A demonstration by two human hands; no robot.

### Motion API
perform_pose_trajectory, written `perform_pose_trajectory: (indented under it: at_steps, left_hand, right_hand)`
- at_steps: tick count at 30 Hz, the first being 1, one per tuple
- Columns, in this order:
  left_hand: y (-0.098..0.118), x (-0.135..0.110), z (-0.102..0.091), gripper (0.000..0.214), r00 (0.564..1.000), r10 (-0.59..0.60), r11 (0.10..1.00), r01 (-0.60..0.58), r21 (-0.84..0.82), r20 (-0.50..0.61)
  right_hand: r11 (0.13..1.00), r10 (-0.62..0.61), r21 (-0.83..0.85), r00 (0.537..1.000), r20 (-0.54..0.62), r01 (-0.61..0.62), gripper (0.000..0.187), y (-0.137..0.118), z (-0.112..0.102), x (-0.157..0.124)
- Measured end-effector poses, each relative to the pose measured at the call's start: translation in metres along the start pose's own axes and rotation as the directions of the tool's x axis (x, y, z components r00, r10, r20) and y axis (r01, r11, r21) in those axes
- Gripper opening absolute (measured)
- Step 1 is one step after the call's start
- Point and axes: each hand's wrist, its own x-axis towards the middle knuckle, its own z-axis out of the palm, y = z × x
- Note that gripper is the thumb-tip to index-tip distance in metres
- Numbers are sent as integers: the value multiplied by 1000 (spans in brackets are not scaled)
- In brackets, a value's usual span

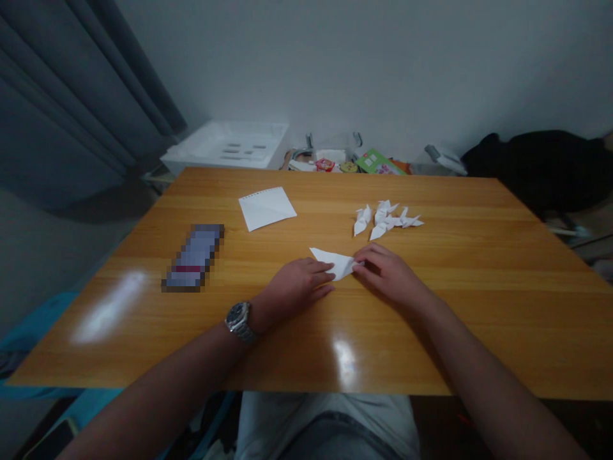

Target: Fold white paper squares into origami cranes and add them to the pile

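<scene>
A white sheet of paper folded into a long pointed shape point(341, 263) lies on the wooden table in front of me. My left hand point(306, 281), with a metal watch point(240, 319) on its wrist, rests on the left part of this folded paper. Its fingers are stretched out and apart, pressing the paper to the table. At the paper's right end, my right hand point(382, 271) pinches the narrow tip between thumb and fingers. That tip is partly hidden by the fingers. Just beyond the right hand stands a cluster of several folded paper figures point(387, 220).
A flat white sheet point(267, 209) with a perforated edge lies farther back on the table point(479, 255). To the left is a pixelated phone-like object point(194, 257). Behind the table are a white plastic tray point(230, 144), a green booklet point(378, 161) and a black cloth-like heap point(541, 172).
</scene>
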Motion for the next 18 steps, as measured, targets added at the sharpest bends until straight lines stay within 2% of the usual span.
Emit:
perform_pose_trajectory:
  at_steps: [7,18]
  left_hand:
    - [8,1,-3,31,995,88,996,-88,-1,57]
    - [8,0,-3,33,992,100,995,-98,-28,76]
  right_hand:
    - [994,87,-54,993,-75,-91,10,1,5,2]
    - [977,146,-143,986,-80,-156,9,5,16,7]
